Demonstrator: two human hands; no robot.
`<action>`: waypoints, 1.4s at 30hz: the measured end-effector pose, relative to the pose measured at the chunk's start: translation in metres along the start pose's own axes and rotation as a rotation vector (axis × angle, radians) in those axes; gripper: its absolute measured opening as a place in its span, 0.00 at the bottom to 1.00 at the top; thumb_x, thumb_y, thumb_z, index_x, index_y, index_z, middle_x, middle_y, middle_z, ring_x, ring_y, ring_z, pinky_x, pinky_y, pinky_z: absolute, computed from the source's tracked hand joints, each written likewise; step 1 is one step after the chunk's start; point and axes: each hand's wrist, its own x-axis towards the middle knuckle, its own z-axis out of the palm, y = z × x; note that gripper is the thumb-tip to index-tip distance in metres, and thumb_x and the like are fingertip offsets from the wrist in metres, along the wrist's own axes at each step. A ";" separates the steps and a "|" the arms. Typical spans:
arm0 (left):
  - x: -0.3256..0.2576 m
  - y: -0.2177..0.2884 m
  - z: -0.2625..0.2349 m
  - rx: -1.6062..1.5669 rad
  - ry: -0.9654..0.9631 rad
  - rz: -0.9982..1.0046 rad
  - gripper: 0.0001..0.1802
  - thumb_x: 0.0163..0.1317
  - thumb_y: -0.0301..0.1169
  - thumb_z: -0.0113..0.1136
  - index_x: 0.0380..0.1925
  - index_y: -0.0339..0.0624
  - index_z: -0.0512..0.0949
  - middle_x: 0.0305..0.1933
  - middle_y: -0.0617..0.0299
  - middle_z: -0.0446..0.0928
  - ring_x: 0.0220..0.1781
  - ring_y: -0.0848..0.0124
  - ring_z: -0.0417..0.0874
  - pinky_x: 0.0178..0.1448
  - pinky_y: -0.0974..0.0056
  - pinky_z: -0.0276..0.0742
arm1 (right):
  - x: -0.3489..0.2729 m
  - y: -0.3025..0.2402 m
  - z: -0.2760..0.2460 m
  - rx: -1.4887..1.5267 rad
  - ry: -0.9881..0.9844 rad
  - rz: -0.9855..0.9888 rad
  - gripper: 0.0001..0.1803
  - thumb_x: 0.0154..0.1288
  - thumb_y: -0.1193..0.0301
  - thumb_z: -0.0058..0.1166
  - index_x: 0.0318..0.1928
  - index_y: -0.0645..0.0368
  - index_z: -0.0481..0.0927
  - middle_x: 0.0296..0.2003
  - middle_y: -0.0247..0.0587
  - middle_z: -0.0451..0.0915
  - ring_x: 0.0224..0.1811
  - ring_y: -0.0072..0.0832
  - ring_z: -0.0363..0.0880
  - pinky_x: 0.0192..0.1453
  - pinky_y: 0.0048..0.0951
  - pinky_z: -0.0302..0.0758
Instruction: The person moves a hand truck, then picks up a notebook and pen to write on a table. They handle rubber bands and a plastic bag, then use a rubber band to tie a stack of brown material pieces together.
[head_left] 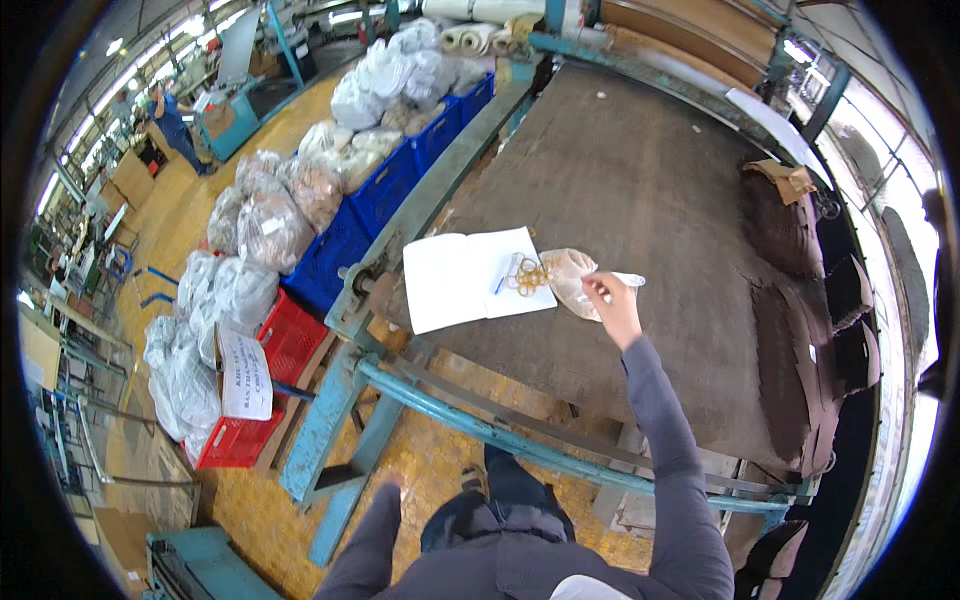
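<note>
Head view: thin translucent bag [566,272] lies on the dark desk [640,180], just right of the open notebook [440,280] bearing yellow bands [526,274]. Right hand [617,304]: fingers appear clamped on the bag's gathered neck. Left hand [394,483]: low, away from the desk; finger state cannot be told. Judgement: pinch close to the bag's body, gathering the film evenly. Long axis roughly left–right; loose end points right.

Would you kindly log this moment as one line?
right hand: at clear bag | left hand: low, grip unclear | yellow bands: on open notebook | clear bag: on dark table
</note>
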 end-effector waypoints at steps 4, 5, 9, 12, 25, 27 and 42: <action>0.034 0.085 -0.094 -1.404 0.389 -0.085 0.11 0.57 0.32 0.56 0.37 0.39 0.77 0.35 0.58 0.80 0.34 0.65 0.80 0.40 0.62 0.76 | 0.090 0.079 0.061 -0.035 -0.107 0.057 0.09 0.57 0.72 0.54 0.38 0.60 0.80 0.35 0.43 0.80 0.37 0.34 0.79 0.42 0.32 0.74; 0.037 0.097 -0.108 -1.426 0.356 -0.033 0.13 0.58 0.33 0.54 0.40 0.38 0.77 0.38 0.55 0.80 0.35 0.64 0.81 0.41 0.62 0.77 | 0.111 0.106 0.083 -0.053 -0.131 0.035 0.09 0.57 0.71 0.53 0.38 0.60 0.80 0.36 0.44 0.80 0.39 0.36 0.79 0.43 0.34 0.74; 0.045 0.178 -0.137 -0.872 0.229 0.344 0.13 0.58 0.33 0.57 0.41 0.40 0.78 0.37 0.58 0.80 0.39 0.64 0.80 0.47 0.61 0.75 | 0.189 0.207 0.134 -0.425 -0.224 0.062 0.14 0.60 0.68 0.46 0.45 0.44 0.81 0.52 0.36 0.74 0.54 0.38 0.72 0.56 0.39 0.70; 0.021 0.205 -0.120 -0.692 -0.247 0.308 0.19 0.59 0.38 0.56 0.48 0.40 0.74 0.44 0.53 0.79 0.48 0.62 0.79 0.53 0.62 0.72 | 0.192 0.224 0.185 -0.611 -0.187 0.084 0.18 0.59 0.66 0.49 0.50 0.38 0.79 0.60 0.34 0.67 0.62 0.37 0.64 0.63 0.38 0.63; 0.066 0.251 -0.234 -0.518 -0.237 0.433 0.16 0.62 0.41 0.53 0.44 0.45 0.76 0.41 0.54 0.80 0.43 0.60 0.82 0.46 0.60 0.75 | 0.121 0.161 0.046 -0.326 0.720 0.076 0.05 0.58 0.71 0.54 0.33 0.59 0.78 0.35 0.45 0.78 0.42 0.41 0.75 0.46 0.38 0.70; 0.084 0.268 -0.263 -0.551 -0.229 0.592 0.14 0.64 0.36 0.53 0.45 0.41 0.76 0.43 0.60 0.80 0.44 0.68 0.80 0.49 0.65 0.73 | 0.072 0.197 0.013 -0.067 1.007 0.394 0.06 0.61 0.71 0.53 0.34 0.60 0.77 0.33 0.47 0.79 0.36 0.41 0.78 0.42 0.35 0.73; 0.096 0.475 -0.324 -0.999 -0.373 0.985 0.16 0.62 0.29 0.55 0.49 0.38 0.71 0.44 0.62 0.77 0.41 0.76 0.77 0.49 0.69 0.73 | -0.043 0.139 0.032 0.767 0.234 1.050 0.09 0.68 0.64 0.46 0.40 0.57 0.74 0.21 0.29 0.74 0.17 0.15 0.69 0.21 0.16 0.66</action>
